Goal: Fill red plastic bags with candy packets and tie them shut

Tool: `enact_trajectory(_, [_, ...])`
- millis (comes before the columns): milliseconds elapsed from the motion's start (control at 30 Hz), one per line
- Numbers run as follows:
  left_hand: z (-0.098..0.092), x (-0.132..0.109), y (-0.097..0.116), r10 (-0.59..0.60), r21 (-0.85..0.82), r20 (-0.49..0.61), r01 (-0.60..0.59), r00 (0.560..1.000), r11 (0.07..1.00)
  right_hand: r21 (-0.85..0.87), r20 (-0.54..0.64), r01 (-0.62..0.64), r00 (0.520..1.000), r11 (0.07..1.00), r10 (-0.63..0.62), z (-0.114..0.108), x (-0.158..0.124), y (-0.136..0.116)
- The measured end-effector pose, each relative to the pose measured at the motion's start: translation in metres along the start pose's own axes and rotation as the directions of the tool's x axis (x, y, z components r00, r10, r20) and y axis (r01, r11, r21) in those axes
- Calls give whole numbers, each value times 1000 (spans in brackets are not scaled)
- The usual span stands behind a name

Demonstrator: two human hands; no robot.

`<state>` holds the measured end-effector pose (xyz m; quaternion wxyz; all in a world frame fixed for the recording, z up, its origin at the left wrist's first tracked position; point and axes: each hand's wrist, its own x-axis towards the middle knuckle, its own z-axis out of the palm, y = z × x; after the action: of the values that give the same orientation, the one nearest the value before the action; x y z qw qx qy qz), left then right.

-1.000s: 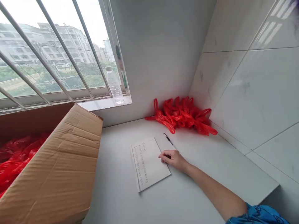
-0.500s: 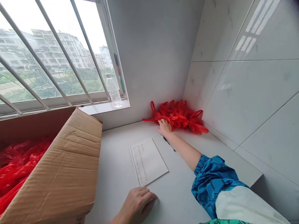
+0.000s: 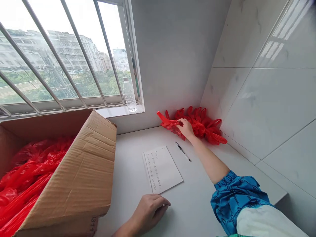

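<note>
A row of tied red plastic bags (image 3: 208, 128) lies at the back of the white table, against the wall. My right hand (image 3: 186, 129) grips a red plastic bag (image 3: 170, 123) at the left end of this row, its fingers closed round the crumpled film. Close to the near edge of the notepad (image 3: 165, 169), my left hand (image 3: 151, 210) rests on the table with fingers curled and pressed together. Whether anything is inside that hand is hidden. A black and clear pen (image 3: 183, 151) lies between the notepad and my right forearm.
On the left stands an open cardboard box (image 3: 81, 171) holding more red plastic bags (image 3: 41, 164). A clear plastic bottle (image 3: 129, 95) stands on the sill of the barred window. Grey wall and marbled tiles (image 3: 276, 108) meet behind the table, whose edge shows at right.
My right hand has closed on the leftmost red bag and lifted it slightly away from the others. The view has shifted a little left. My left hand stays by the notepad.
</note>
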<state>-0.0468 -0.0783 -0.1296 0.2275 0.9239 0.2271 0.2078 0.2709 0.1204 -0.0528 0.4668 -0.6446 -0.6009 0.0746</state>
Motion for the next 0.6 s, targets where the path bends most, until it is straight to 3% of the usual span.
enact_trajectory(133, [-2,-1,1,-41,-84,-23,39,999,996,243,81,77,992,967,-99,-23,-15,-29])
enact_trajectory(267, [-7,-2,-1,-265,-313,-110,220,958,924,572,290,-84,951,816,-106,-27,-44,-53])
enact_trajectory(333, [-11,0,-3,-396,-431,-205,281,895,858,658,374,-198,923,726,-87,-26,-60,-61])
enact_trajectory(433, [-17,14,-6,-564,-564,-378,301,734,769,690,463,-313,884,653,-65,-21,-80,-69])
enact_trajectory(500, [-20,29,-9,-660,-658,-397,304,638,689,700,540,-406,839,587,-64,-15,-91,-72])
enact_trajectory(533, [-21,37,-10,-699,-713,-369,296,612,636,700,576,-451,815,554,-65,-10,-95,-72])
enact_trajectory(600, [-22,51,-13,-735,-826,-264,246,624,506,691,629,-531,776,491,-45,0,-104,-70])
